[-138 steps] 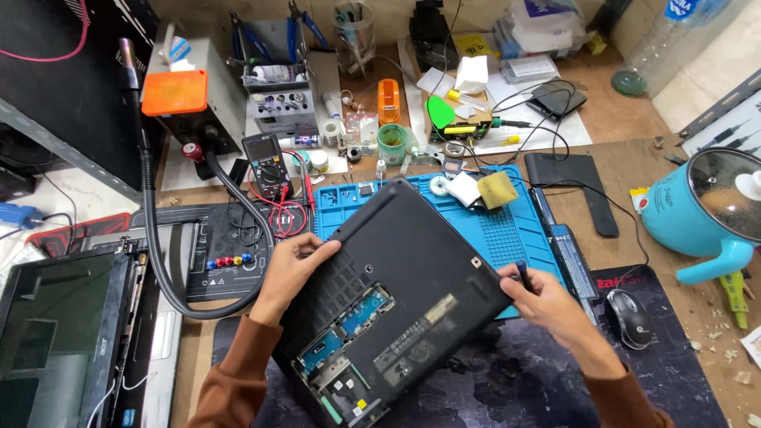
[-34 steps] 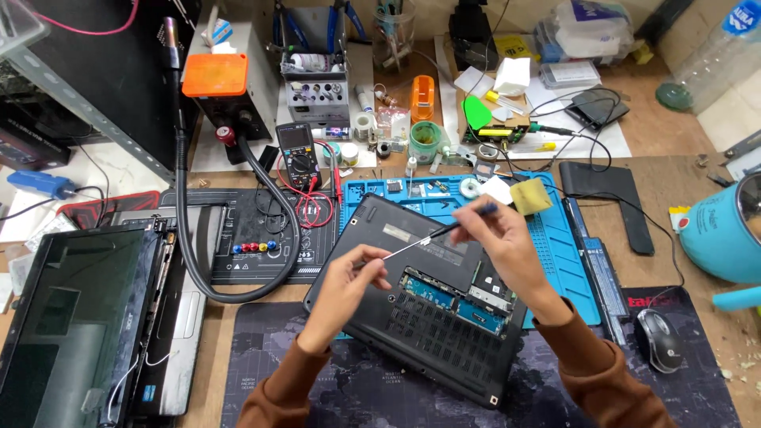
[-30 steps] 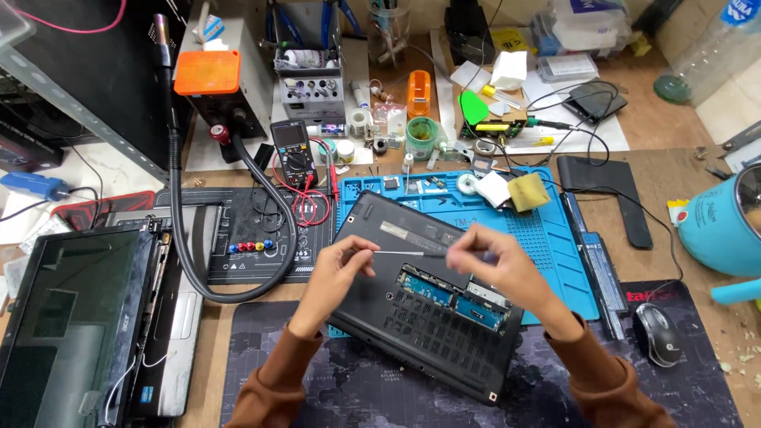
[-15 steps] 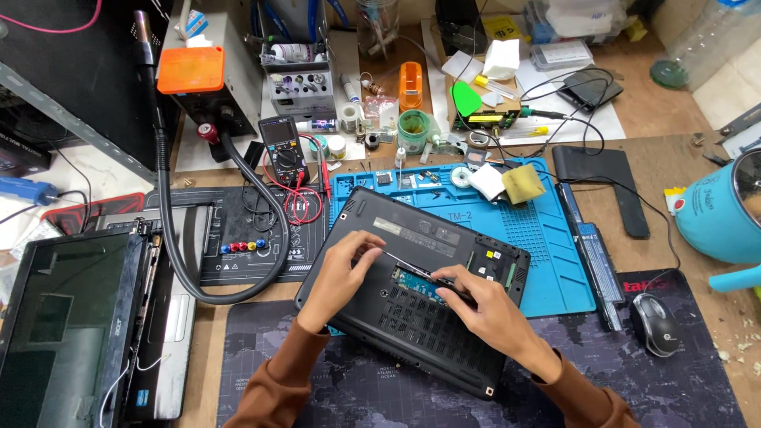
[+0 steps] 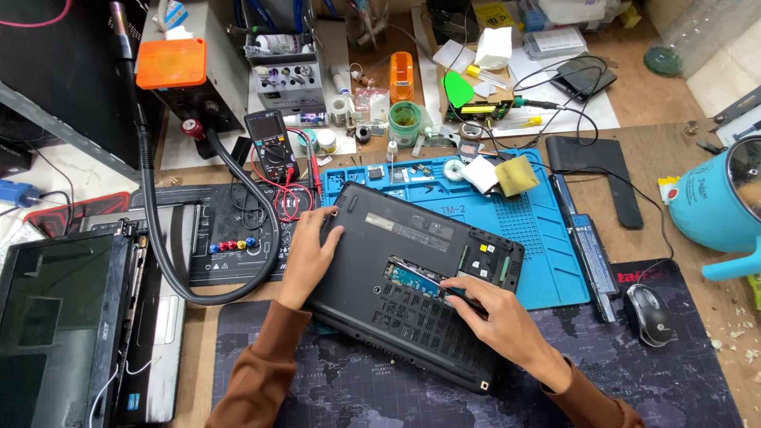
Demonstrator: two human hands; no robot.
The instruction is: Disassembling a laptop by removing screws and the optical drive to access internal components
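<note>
Under the right hand (image 5: 499,317), whose grip pinches a thin tool, lies the upturned laptop (image 5: 412,277); left hand (image 5: 311,255) flat on it.

1. I see a black laptop (image 5: 412,277), green board showing in its open bay.
2. My sleeves (image 5: 261,380) are rust brown.
3. The work mat (image 5: 547,238) is blue, gridded with small dots.
4. The desk mat (image 5: 333,388) is dark, printed with a grey world map.
5. The lamp head (image 5: 171,63) is orange.
6. The pot (image 5: 713,206) is light blue.
</note>
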